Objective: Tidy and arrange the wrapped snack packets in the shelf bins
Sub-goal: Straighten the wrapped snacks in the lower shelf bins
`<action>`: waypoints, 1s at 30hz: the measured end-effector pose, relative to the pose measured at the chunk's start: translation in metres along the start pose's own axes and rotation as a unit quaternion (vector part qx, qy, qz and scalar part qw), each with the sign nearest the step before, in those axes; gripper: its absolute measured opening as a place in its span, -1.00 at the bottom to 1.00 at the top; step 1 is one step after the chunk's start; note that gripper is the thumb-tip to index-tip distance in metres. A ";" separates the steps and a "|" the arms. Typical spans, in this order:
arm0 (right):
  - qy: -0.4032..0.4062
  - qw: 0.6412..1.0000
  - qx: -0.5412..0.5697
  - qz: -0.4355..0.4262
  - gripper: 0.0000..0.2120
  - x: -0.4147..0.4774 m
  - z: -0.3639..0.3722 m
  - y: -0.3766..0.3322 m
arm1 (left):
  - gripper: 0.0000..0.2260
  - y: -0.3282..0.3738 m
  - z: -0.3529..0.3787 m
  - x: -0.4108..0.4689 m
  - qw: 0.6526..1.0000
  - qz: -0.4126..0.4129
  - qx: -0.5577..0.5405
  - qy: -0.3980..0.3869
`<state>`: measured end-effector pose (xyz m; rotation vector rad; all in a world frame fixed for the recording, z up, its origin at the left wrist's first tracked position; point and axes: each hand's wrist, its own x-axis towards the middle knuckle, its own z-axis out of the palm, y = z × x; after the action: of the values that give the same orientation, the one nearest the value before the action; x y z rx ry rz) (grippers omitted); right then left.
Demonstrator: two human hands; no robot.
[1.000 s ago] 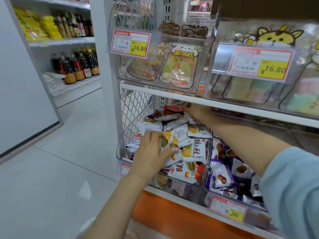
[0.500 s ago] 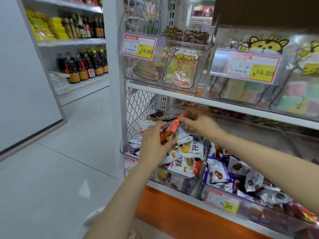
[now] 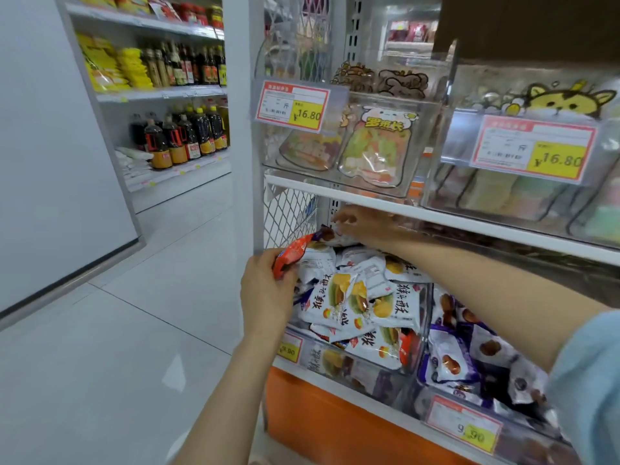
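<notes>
Two hands work at the lower left bin [image 3: 364, 377]. The left hand [image 3: 268, 293] grips one end of a red packet [image 3: 290, 255], held just above the heaped white packets [image 3: 365, 297]. The right hand [image 3: 367, 226] reaches to the bin's back under the shelf [image 3: 436, 217]; its fingers are blurred, so their hold cannot be told. The packets are likely light, soft and slippery, and a sealed end seam probably gives the surest hold.

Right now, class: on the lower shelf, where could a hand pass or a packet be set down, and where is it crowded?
Crowded: the left bin is heaped with white packets, and the right hand fills the gap under the upper shelf. Freer: the purple packets in the right bin lie lower, leaving open space above them.
</notes>
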<state>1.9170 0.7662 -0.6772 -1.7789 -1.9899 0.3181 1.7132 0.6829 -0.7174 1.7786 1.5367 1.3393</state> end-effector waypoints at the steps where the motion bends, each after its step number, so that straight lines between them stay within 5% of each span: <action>1: -0.015 1.000 -0.027 0.000 -0.74 0.009 0.005 -0.004 | -0.76 -0.001 0.000 0.001 1.000 -0.006 0.003 -0.002; 14: -0.230 0.966 -0.099 0.060 -0.57 0.059 0.027 -0.005 | -0.83 -0.008 -0.005 0.005 0.999 -0.039 -0.004 -0.029; 25: -0.054 0.996 0.060 -0.027 -0.72 0.043 0.026 -0.011 | -0.81 -0.008 -0.004 0.005 0.999 -0.027 -0.001 -0.048; 30: -0.049 0.981 0.176 -0.057 -0.50 -0.002 0.008 -0.033 | -0.73 -0.002 -0.009 0.005 0.998 0.014 -0.004 -0.059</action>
<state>1.8841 0.7603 -0.6696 -1.4460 -1.9478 0.6857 1.7044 0.6857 -0.7130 1.8462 1.4461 1.2277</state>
